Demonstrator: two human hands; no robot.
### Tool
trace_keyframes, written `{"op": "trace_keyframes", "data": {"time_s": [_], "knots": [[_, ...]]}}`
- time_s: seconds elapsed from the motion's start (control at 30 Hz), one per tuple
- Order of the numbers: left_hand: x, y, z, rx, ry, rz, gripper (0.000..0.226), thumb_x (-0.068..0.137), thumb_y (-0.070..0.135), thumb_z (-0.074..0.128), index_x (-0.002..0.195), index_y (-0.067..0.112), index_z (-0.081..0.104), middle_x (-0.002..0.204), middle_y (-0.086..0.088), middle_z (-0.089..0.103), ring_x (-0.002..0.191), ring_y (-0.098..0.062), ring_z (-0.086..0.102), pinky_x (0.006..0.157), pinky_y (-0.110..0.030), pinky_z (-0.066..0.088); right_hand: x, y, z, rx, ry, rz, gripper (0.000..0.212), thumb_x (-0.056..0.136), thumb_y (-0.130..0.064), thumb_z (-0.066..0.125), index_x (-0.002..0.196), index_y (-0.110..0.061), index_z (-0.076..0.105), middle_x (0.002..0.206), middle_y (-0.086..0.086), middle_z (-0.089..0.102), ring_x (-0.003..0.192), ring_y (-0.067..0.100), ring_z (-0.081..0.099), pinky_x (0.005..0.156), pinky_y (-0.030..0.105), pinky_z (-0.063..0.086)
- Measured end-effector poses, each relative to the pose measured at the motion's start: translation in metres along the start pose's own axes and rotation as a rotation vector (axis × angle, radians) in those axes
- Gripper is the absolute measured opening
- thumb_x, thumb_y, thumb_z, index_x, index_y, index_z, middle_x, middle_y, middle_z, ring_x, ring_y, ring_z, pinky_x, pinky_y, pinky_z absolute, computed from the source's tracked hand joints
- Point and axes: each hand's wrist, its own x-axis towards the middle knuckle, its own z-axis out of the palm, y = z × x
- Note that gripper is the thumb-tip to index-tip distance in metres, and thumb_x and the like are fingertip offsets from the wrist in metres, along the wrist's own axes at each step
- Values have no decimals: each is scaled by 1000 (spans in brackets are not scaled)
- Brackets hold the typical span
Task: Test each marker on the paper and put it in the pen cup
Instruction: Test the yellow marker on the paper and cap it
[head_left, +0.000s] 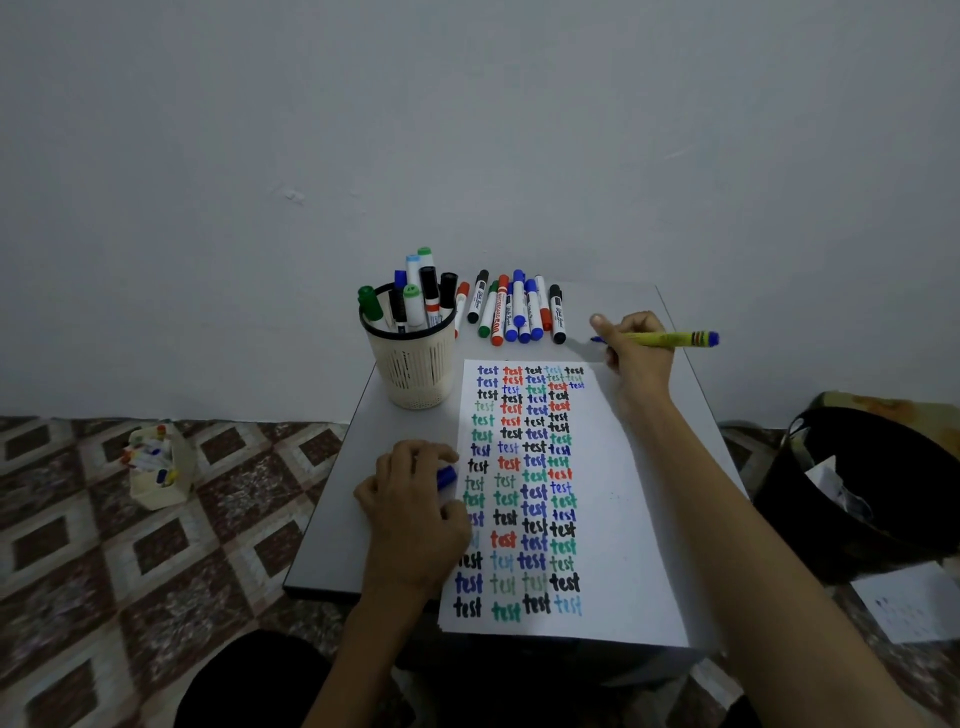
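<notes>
Two hands: right hand (636, 353) pinches uncapped yellow-green marker (670, 339) beside top-right corner of paper (623, 519); left hand (410, 509) grips blue cap (445, 477). Advised: write in bare right margin, recap, then pen cup (415, 374).

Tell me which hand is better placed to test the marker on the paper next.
Right. The right hand holds the uncapped marker, tip out, near the paper; the left hand is busy holding a blue cap.
</notes>
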Motion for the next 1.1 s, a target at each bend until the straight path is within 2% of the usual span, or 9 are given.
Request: {"op": "trace_keyframes", "data": {"time_s": [0.13, 0.2, 0.3, 0.37, 0.43, 0.57, 0.7, 0.93, 1.1], "knots": [[2, -2, 3, -43, 19, -12, 25, 69, 17, 49, 93, 19, 57, 92, 2, 56, 85, -21, 51, 77, -33, 28, -16, -16, -1, 145, -155, 40, 2, 87, -4, 63, 88, -6, 64, 89, 12, 69, 77, 22, 69, 69, 30, 57], [2, -5, 3, -116, 35, -10, 23, 79, 17, 52, 101, 18, 59, 97, 1, 60, 89, -21, 55, 78, -35, 38, -31, -25, -3, 228, -268, 84, 13, 87, -6, 53, 91, -1, 64, 91, 15, 68, 81, 26, 70, 68, 33, 59], [0, -1, -9, -420, 1, -46, 26, 91, 14, 57, 115, 21, 56, 107, 8, 61, 98, -8, 59, 84, -28, 50, -60, -34, -7, 152, -445, 131, 11, 85, -6, 51, 90, 0, 60, 87, 18, 69, 73, 26, 69, 61, 32, 58], [0, 2, -18, -566, -54, -27, 25, 91, 11, 57, 114, 22, 57, 108, 10, 63, 99, -4, 62, 81, -19, 52, -82, -35, -12, 122, -546, 177, 7, 88, 4, 53, 88, -1, 58, 83, 20, 68, 64, 25, 68, 54, 29, 58], [-1, 3, -23, -640, -103, -16, 23, 90, 8, 57, 111, 19, 60, 107, 8, 66, 97, -5, 63, 79, -20, 53, -102, -34, -16, 116, -595, 200, 10, 79, 6, 63, 82, -2, 57, 76, 20, 68, 58, 24, 67, 51, 28, 57], [0, 1, -25, -704, -145, -26, 22, 89, 7, 57, 109, 16, 63, 106, 7, 67, 99, -7, 64, 80, -21, 53, -121, -33, -22, 128, -574, 194, 15, 75, 11, 66, 74, -2, 57, 68, 23, 63, 53, 25, 65, 52, 28, 57], [0, 1, -28, -781, -140, -54, 22, 90, 5, 56, 109, 13, 63, 105, 12, 68, 102, -5, 62, 80, -15, 50, -129, -30, -24, 115, -537, 194, 17, 78, 15, 63, 74, 0, 58, 66, 25, 64, 52, 26, 65, 52, 29, 57], [-1, 0, -27, -836, -193, -46, 23, 89, 8, 56, 111, 8, 62, 109, -1, 66, 103, -11, 63, 75, -19, 53, -138, -27, -20, 146, -518, 192, 17, 78, 17, 62, 75, 1, 57, 65, 24, 64, 52, 26, 66, 52, 29, 58], [0, -1, -26, -825, -208, -40, 22, 89, 10, 56, 109, 7, 64, 108, -2, 67, 101, -12, 63, 75, -20, 53, -143, -23, -16, 117, -546, 226, 16, 76, 15, 67, 77, 2, 58, 73, 28, 66, 58, 29, 68, 55, 29, 59]]}}
